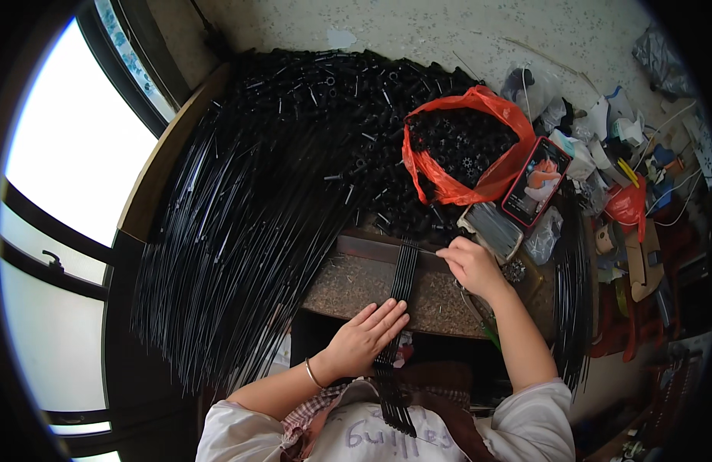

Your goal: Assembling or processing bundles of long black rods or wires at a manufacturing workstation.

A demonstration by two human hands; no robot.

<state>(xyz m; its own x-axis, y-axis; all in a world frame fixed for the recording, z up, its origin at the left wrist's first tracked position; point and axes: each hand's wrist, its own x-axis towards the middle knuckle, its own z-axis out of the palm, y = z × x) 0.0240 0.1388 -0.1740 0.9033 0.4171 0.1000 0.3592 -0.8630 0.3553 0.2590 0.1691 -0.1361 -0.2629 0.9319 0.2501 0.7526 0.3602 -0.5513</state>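
Evidently, the left hand [364, 335] lies flat, fingers side by side and unclenched, on a row of slim, straight black rods [403, 276] running toward six o'clock. At three o'clock from their upper ends, the right hand [442, 254] pinches a thin sliver, too small to identify. The rods cross a flat dark bar [367, 249] on a rough, speckled brown tabletop [344, 289]. A glossy black heap [233, 223] crowds ten o'clock; a crinkled red plastic bag [448, 189] bounds one o'clock. Bare strips flank the rods, reaching the near edge.
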